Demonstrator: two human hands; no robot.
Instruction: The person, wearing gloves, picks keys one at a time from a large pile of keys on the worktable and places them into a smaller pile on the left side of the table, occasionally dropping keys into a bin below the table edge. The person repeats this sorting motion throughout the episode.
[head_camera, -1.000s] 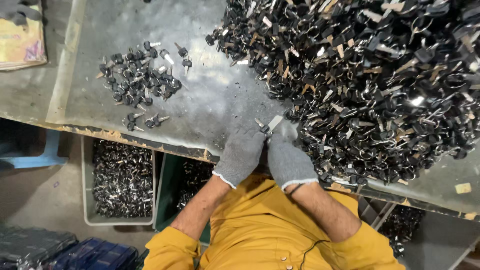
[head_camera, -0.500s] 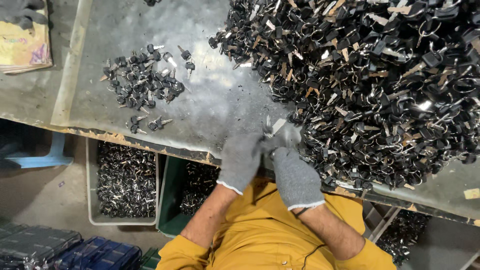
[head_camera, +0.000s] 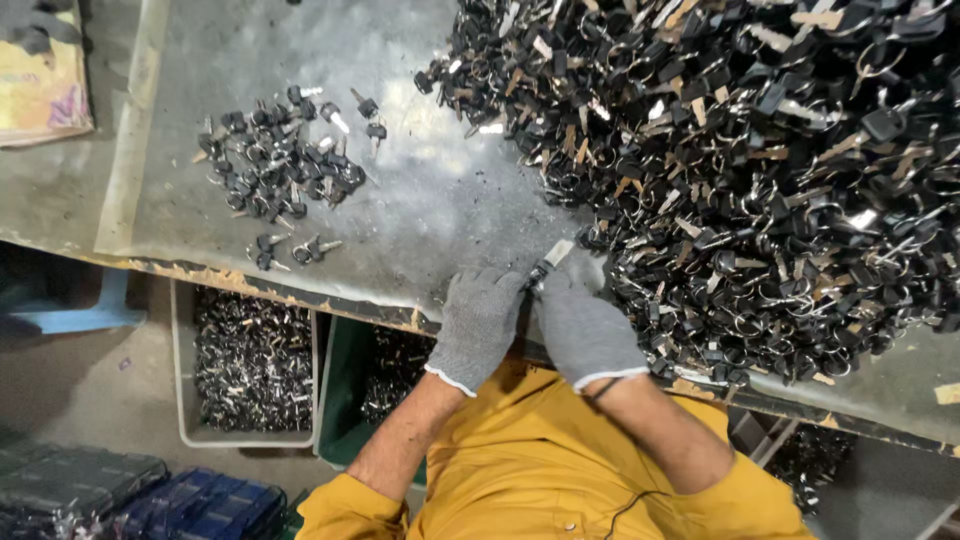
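Both gloved hands — left hand (head_camera: 478, 325), right hand (head_camera: 583, 330) — pinch one key (head_camera: 549, 260).

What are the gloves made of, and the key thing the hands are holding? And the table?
The grey gloves on the left hand and right hand look like knitted fabric: you can see a fine woven texture and ribbed white-edged cuffs. The small black-headed key seems to have a dull plastic head and a shiny silvery metal blade. The grey tabletop looks like worn sheet metal, scuffed, with rust along its edge.

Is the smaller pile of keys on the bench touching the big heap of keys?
No: the smaller pile of keys lies apart from the big heap, with bare grey bench top between them.
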